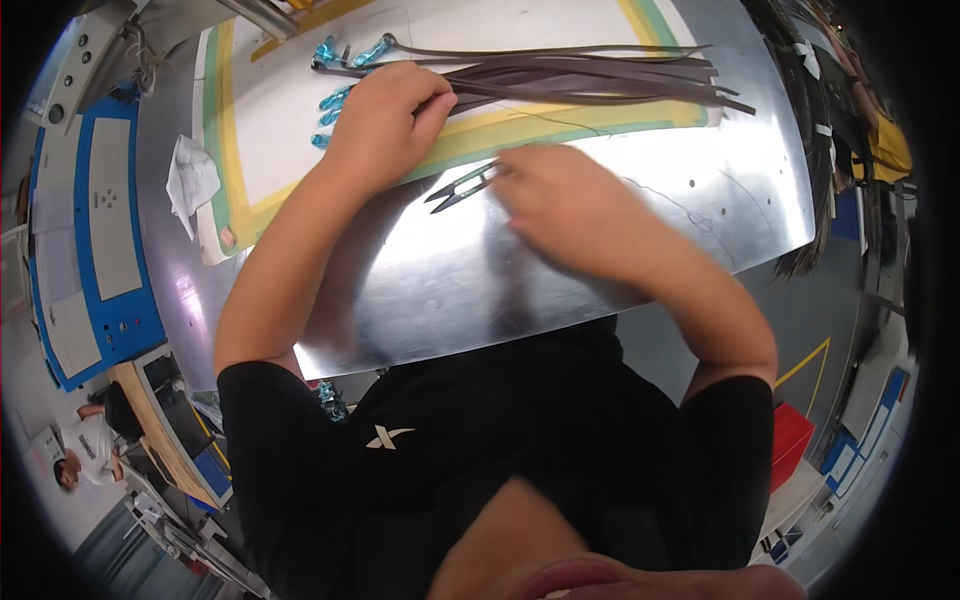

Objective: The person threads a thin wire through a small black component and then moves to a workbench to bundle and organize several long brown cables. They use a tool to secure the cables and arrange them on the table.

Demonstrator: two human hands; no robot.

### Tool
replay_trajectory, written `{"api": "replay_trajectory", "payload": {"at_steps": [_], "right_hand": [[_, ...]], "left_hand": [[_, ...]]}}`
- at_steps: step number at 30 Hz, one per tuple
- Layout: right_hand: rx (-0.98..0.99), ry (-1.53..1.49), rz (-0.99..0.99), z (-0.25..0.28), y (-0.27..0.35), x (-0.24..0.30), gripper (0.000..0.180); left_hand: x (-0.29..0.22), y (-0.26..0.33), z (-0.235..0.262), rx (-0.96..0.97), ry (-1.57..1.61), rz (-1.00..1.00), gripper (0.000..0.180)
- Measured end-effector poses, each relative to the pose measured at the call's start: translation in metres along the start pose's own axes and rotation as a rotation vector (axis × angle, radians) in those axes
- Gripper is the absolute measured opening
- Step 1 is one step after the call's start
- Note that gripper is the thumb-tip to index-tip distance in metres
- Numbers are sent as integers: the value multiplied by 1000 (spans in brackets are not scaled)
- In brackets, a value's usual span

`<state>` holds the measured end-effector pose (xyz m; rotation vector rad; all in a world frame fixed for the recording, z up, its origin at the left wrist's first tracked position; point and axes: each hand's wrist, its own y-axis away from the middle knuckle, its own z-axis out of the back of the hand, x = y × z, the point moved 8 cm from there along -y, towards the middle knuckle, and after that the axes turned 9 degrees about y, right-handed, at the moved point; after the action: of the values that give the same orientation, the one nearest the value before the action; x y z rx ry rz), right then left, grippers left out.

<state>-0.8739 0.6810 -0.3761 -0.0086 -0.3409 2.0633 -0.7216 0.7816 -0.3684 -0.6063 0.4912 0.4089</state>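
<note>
My left hand (388, 115) lies over a bundle of long dark brown straps (580, 80), its fingers curled round them near their left ends. Those ends carry buckle-like pieces in shiny blue wrap (332, 100); some are hidden behind the hand. Closer to me, my right hand (560, 205) grips a pair of small dark thread snips (462, 188). The blades are parted and point left, with nothing seen between them. Part of the handle is covered by my fingers.
A white board edged with yellow and green tape (240, 190) lies on the shiny metal table (400, 330). A crumpled white cloth (192, 180) and loose threads (690, 212) lie there too. Dark strands (815, 140) hang at right. Another person (90, 445) is far left.
</note>
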Motion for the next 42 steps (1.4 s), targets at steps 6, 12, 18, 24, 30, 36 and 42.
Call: {"api": "replay_trajectory", "payload": {"at_steps": [6, 12, 18, 24, 30, 36, 42], "right_hand": [[61, -50, 82, -41, -26, 37, 22], [19, -93, -165, -9, -18, -1, 26], [-161, -10, -347, 21, -38, -33, 26], [-84, 105, -337, 10, -56, -25, 17], [-68, 134, -311, 7, -65, -27, 12], [-38, 159, -423, 8, -51, -48, 16], [56, 53, -381, -9, -18, -52, 31]], "left_hand": [[5, 20, 13, -102, 61, 41, 5], [2, 33, 14, -150, 90, -29, 5], [-10, 36, 12, -169, 59, -129, 5], [-10, 35, 9, -166, 69, -173, 7], [-13, 36, 10, -174, 63, -177, 8], [-10, 37, 13, -192, 66, -173, 7], [-9, 35, 15, -208, 94, -168, 7]]}}
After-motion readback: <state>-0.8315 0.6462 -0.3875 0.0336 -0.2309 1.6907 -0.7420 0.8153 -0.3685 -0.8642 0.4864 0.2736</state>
